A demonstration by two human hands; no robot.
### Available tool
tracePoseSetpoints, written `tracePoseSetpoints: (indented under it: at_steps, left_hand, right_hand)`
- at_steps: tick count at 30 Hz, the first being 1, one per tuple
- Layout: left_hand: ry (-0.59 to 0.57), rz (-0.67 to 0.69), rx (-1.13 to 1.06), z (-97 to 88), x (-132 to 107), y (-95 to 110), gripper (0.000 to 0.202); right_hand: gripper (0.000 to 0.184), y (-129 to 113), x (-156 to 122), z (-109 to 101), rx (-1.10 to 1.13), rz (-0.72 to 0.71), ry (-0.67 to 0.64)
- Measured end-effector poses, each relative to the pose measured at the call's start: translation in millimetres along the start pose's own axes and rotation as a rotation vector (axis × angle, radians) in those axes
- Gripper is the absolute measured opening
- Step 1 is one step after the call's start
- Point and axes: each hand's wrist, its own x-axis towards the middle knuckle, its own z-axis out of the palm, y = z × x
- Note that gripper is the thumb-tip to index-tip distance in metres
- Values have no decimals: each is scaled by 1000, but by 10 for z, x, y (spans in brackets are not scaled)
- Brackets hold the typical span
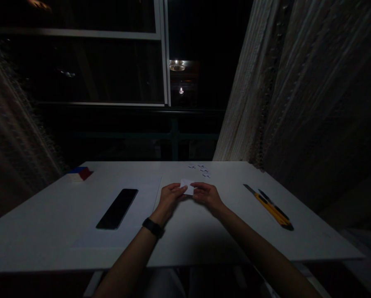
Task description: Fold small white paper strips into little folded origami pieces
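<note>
Between my two hands, just above the table's middle, is a small white piece of paper (187,187). My left hand (172,196), with a black watch (153,227) on its wrist, pinches the paper's left side, thumb on top. On the other side my right hand (207,195) has its fingertips closed on the right edge. Whether the paper is folded cannot be made out in the dim light. Just beyond my hands, several small white paper pieces (204,170) with dark marks lie on the white table (179,244).
A black phone (117,209) rests on a white paper sheet (89,238) at left. Further back stands a blue, red and white cube (79,174). At right lie a yellow box cutter (274,211) and a dark pen (272,203). Curtains (244,82) hang beside the window.
</note>
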Motion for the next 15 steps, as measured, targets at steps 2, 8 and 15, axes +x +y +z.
tracePoseSetpoints:
  at_steps: [2, 8, 15]
  left_hand:
    - [-3, -13, 0, -1, -3, 5, 37]
    - [-90, 10, 14, 3, -41, 37, 37]
    - [-77, 43, 117, 19, -36, -8, 35]
  right_hand:
    - [43, 18, 8, -4, -9, -5, 5]
    - [39, -3, 17, -12, -60, -41, -8]
    - [35, -4, 14, -46, -151, -34, -128]
